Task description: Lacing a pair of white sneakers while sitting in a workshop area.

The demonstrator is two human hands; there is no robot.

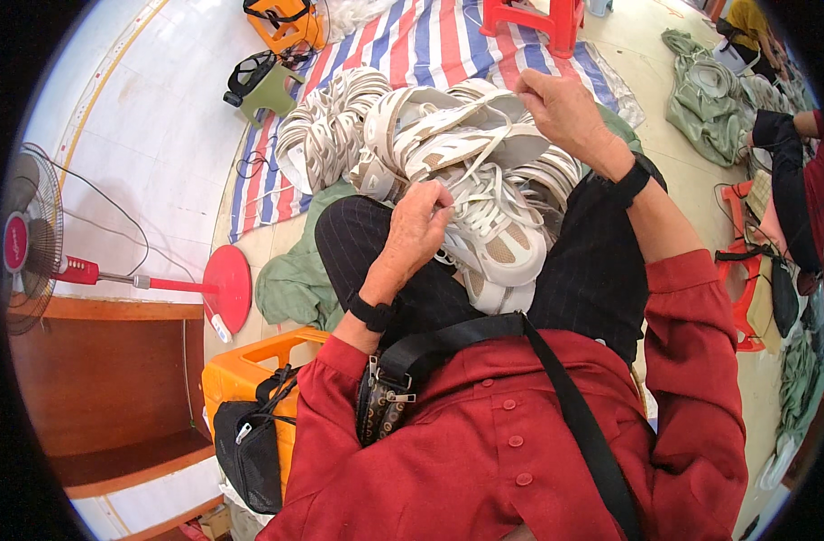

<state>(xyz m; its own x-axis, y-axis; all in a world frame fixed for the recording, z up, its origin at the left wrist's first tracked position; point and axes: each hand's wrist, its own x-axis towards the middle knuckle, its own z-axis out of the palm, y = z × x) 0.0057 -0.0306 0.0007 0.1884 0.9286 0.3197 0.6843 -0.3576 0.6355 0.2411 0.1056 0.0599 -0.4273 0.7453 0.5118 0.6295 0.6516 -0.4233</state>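
Observation:
A white and beige sneaker upper (511,251) rests between my knees, toe toward me, with white shoelaces (486,191) threaded across its front. My left hand (416,227) is closed beside the laces, thumb and forefinger pinched; what they hold is too small to make out. Raised to the right and farther away, my right hand (570,115) is pinched closed, with a strand of white lace running up from the shoe toward its fingers. Behind the sneaker lies a heap of similar uppers (444,135), and a bundle of nested ones (331,126) sits to its left.
Red, white and blue striped sheeting (421,41) covers the floor ahead. A green stool (266,90) and red stool (538,22) stand at the far side. Left are a fan (24,239) and an orange stool (241,365). Another person (791,153) sits at right.

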